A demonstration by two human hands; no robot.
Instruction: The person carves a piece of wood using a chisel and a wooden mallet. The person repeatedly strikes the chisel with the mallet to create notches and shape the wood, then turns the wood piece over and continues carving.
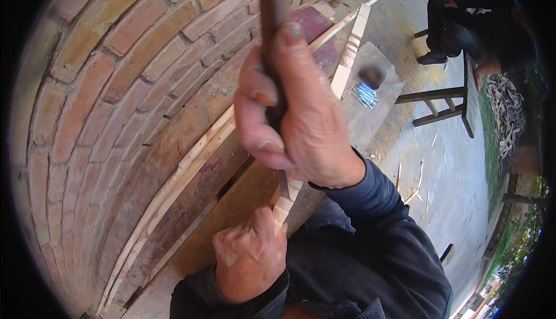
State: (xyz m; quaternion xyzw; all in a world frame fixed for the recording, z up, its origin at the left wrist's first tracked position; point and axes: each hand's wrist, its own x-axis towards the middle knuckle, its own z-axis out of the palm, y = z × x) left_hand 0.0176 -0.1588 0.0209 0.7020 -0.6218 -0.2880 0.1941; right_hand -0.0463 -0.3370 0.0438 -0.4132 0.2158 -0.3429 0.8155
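Note:
A long, pale squared wood strip [343, 73], banded with brown marks, runs away from me over the bench. Its near end is in the closed fingers of my left hand [252, 255]. Above it, my right hand [304, 110] is wrapped around the dark brown handle [272, 15] of a tool, held steeply upward. Just below that hand a grey, blade-like edge [284, 184] lies against the strip; my fingers hide how it joins the handle. The handle's top runs out of the picture.
Two thin pale wood strips [191, 157] lie along the brick wall [121, 81]. On a board beyond my right hand are bluish nails [366, 96] and a dark round object [372, 75]. A person [486, 29] sits at upper right by a dark wooden frame [434, 96]. Wood scraps [414, 191] litter the floor.

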